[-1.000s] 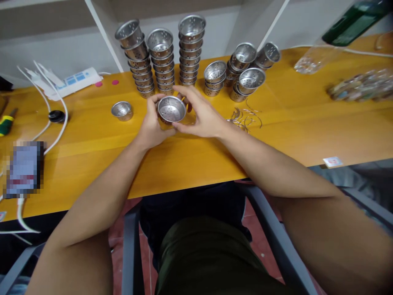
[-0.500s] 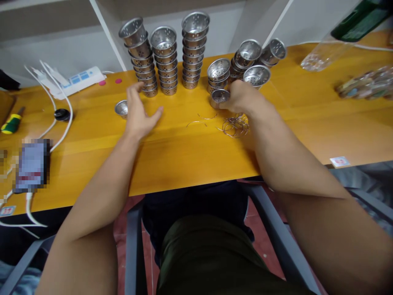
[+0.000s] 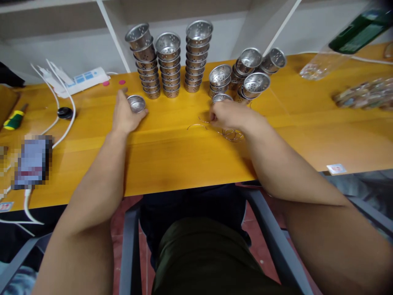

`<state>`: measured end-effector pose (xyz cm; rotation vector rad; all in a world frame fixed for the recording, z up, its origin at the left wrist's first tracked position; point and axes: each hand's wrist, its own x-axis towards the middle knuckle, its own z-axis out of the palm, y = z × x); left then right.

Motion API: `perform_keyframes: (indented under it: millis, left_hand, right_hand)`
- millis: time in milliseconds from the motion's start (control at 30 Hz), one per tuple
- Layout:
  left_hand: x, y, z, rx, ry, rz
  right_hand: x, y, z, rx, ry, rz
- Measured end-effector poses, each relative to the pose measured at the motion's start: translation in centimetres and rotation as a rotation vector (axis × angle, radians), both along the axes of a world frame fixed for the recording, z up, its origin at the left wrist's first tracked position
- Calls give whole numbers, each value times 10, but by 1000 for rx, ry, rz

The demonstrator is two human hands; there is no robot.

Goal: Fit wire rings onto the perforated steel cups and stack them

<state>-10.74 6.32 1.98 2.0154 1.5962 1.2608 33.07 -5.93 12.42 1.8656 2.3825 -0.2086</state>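
A small metal cup [image 3: 136, 104] sits in the curve of my left hand [image 3: 124, 114], its thumb on the near side and its fingers on the left. My right hand [image 3: 227, 114] has its fingers curled together above the table. A thin curved wire [image 3: 201, 119] ends by those fingertips; what they pinch, if anything, is hidden. Just behind the right knuckles shows the rim of another metal cup [image 3: 221, 97]. Under the right wrist lies a loose tangle of thin wire [image 3: 235, 136], partly covered.
Tall stacks of perforated metal cups [image 3: 193, 61] stand at the back, with shorter stacks [image 3: 256, 84] to the right. A power strip [image 3: 89, 80], cables, a phone [image 3: 32, 162] and a screwdriver [image 3: 15, 119] are at left. A clear bottle [image 3: 319, 65] and plastic bag [image 3: 362, 94] are at right.
My left hand has come around the lone cup, which has shifted slightly right and back. My right hand has moved left and nearer, from beside a cup to the thin wire.
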Motion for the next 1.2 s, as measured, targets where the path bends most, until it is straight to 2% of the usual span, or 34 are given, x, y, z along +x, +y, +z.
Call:
perform_keyframes:
  millis: [67,133,200,300,467,667,900,1000,1100,1200]
  left_hand:
    - [28,-17,17,34,4,-165]
    - [54,-32,24,105,-9,-309]
    - [74,-45,23,142,-25,-399]
    - [91,-56,16,155,-36,-448]
    - [96,-64,17,187,-49,-490]
    - [95,-65,18,183,-80,-460]
    - [94,-59,12,188,-62,-463]
    - [94,-59,13,200,-45,-460]
    - [94,-61,16,208,-36,-459]
    - [93,-60,18,220,-41,-436]
  right_hand:
    - [-7,2,2,-87,-105,3]
    - [-13,3,8,-140,-160,20]
    - [-17,3,14,-171,-179,33]
    - [-19,4,18,-194,-193,51]
    - [-22,11,13,-178,-185,112]
    - [-21,12,8,-149,-186,113]
    - [-10,13,4,-53,15,143]
    - [-8,12,3,-106,74,150]
    - [-12,8,6,-180,48,159]
    - [-19,4,9,-187,0,144]
